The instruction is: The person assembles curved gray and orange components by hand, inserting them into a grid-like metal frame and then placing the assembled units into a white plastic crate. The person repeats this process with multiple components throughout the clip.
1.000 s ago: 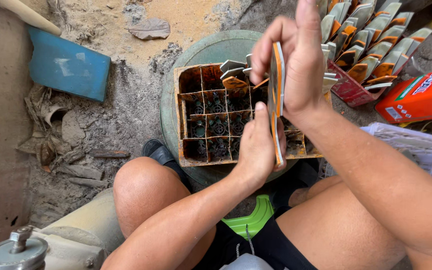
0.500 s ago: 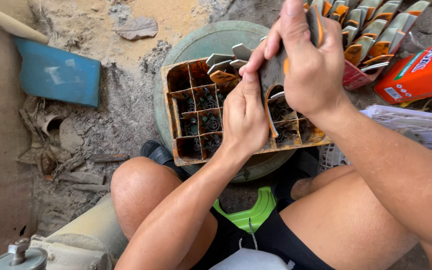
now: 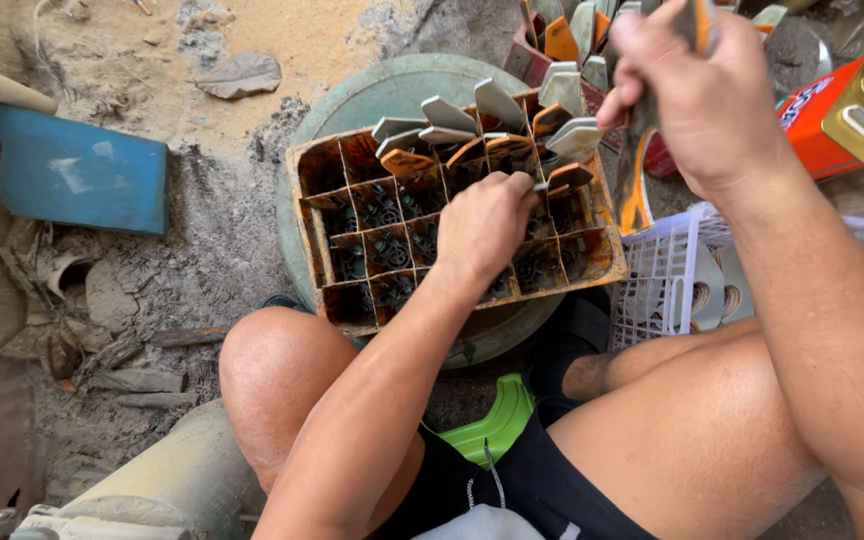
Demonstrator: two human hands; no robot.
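A cardboard crate (image 3: 309, 210) with a grid of small cells sits on a round grey-green lid (image 3: 382, 90) in front of my knees. Dark round pieces lie in the bottom of several cells. Grey and orange cardboard flaps (image 3: 472, 115) stick up along its far side. My left hand (image 3: 487, 225) rests on the grid's right half, fingers curled onto a divider strip there. My right hand (image 3: 692, 100) is raised above the crate's right corner, shut on a long grey-and-orange cardboard strip (image 3: 637, 185) that hangs down towards the crate's edge.
A white plastic basket (image 3: 657, 285) stands right of the crate, against my right leg. An orange can (image 3: 832, 115) lies at the far right. A red holder of more strips (image 3: 552, 40) is behind the crate. A blue slab (image 3: 77, 175) lies on the dirt at left.
My right hand has lifted the strip away from the crate's middle, up and to the right. My left hand has stayed on the dividers.
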